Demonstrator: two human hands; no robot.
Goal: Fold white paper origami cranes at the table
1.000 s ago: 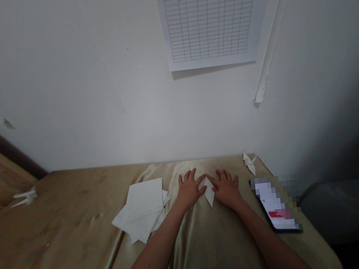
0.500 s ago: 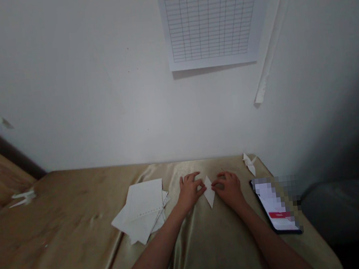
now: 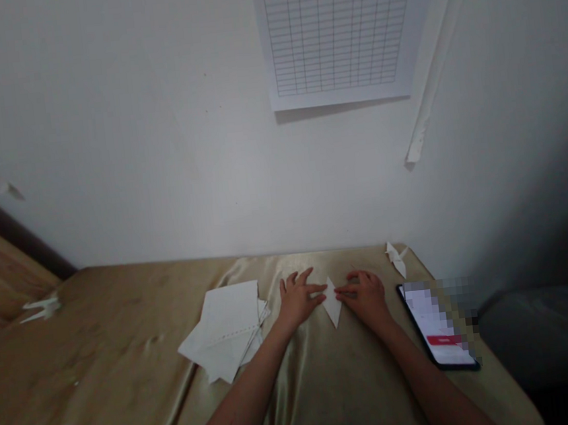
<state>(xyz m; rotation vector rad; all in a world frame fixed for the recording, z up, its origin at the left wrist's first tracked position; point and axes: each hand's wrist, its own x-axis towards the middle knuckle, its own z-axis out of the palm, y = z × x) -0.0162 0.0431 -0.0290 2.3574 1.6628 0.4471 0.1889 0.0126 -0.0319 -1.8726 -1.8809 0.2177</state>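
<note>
A small white folded paper [image 3: 333,310], shaped like a narrow diamond, lies on the cloth between my hands with one point toward me. My left hand [image 3: 299,297] is at its left edge. The index finger and thumb there are apart, their tips at the paper, and the other fingers are spread. From the right, my right hand [image 3: 365,296] pinches the paper's edge between thumb and fingers, the remaining fingers curled. To the left of my left hand is a stack of white paper sheets [image 3: 231,316], fanned unevenly.
A shiny gold cloth [image 3: 122,365] covers the table. On the right lies a phone [image 3: 432,322] with its screen lit, and behind it a folded paper crane [image 3: 397,261]. Another white folded paper [image 3: 43,309] is at the far left. A printed table sheet [image 3: 337,38] hangs on the wall.
My left thumb and index finger have moved apart from their pinch, and the other fingers have spread wider. The right hand keeps its pinch. The folded paper has stayed in place.
</note>
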